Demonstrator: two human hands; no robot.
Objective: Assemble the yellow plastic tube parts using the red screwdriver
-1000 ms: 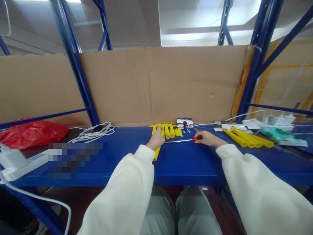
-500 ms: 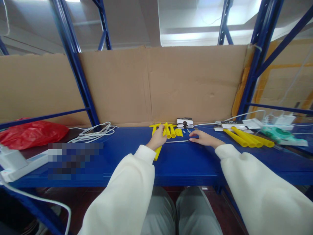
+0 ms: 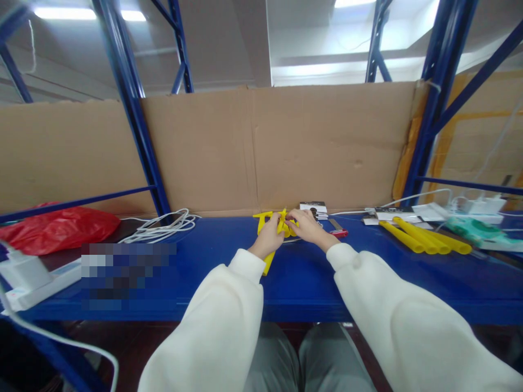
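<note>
My left hand [image 3: 267, 239] is closed around a slim yellow plastic part [image 3: 282, 219], its tip pointing up between my hands. The fingers of my right hand [image 3: 307, 226] are bent in against the same part from the right; whether they pinch a small piece too is hidden. Beneath the left hand, a long yellow tube [image 3: 268, 264] sticks out toward me on the blue tabletop [image 3: 229, 272]. A yellow T-shaped end [image 3: 262, 215] shows behind it. More yellow pieces are mostly covered by my fingers. Right of my right hand lies a red-handled tool [image 3: 339, 233] with a flat metal blade.
Small black-and-white boxes [image 3: 314, 207] are stacked by the cardboard wall [image 3: 327, 147]. Several yellow tubes [image 3: 425, 239] lie at the right beside a green-and-white packet [image 3: 474, 231]. At the left are a coiled white cable [image 3: 163, 228], a red plastic bag [image 3: 61, 226] and a white power strip [image 3: 44, 280].
My right hand has moved left, from the tabletop to the yellow part at my left hand, uncovering the red-handled tool. The view has tilted up slightly.
</note>
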